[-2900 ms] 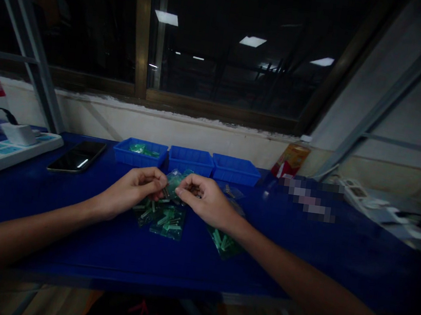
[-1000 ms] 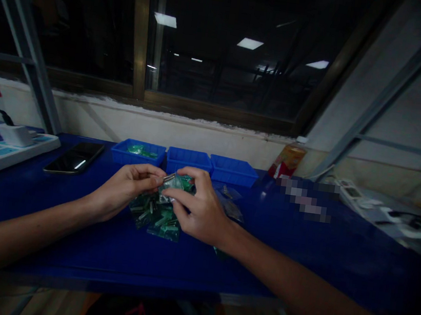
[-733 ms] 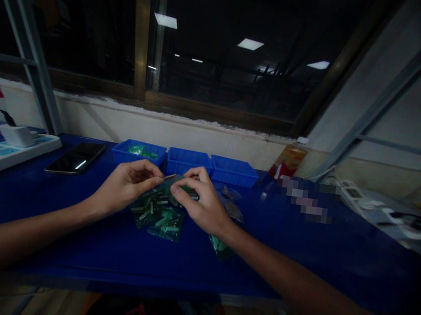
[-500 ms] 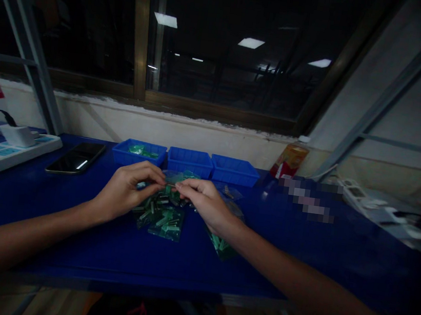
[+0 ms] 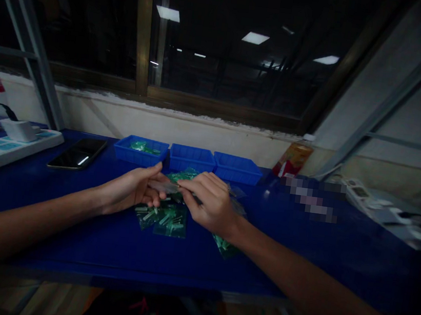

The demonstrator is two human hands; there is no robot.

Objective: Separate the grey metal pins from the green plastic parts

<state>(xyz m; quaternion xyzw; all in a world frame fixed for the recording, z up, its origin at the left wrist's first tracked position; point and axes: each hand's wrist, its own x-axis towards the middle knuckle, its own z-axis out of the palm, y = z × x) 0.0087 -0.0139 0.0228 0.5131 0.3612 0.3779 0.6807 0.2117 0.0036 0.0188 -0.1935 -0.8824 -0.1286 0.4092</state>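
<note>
A small clear plastic bag [image 5: 166, 187] is stretched between my hands above the table. My right hand [image 5: 210, 201] is closed, with thumb and fingertips pinching the bag's right end. My left hand [image 5: 132, 191] has its thumb raised and its fingers apart, with the left end of the bag lying against the fingers. What is inside the bag is too blurred to tell. Below my hands lie several flat bags with green and pale plug-like pieces and thin screws, among them a green bag [image 5: 171, 223] at the front. Another green bag [image 5: 225, 246] lies partly under my right wrist.
Three blue bins stand along the wall: a left bin [image 5: 121, 153] with green bags in it, a middle bin [image 5: 192, 160] and a right bin [image 5: 236, 170]. A phone [image 5: 77, 154] and a power strip [image 5: 10, 149] lie left. A drink bottle [image 5: 293, 158] stands at right.
Half a second ago both hands pinched a thin piece together. Now my left thumb has lifted off, the left hand has turned palm up, and a clear bag shows between the hands.
</note>
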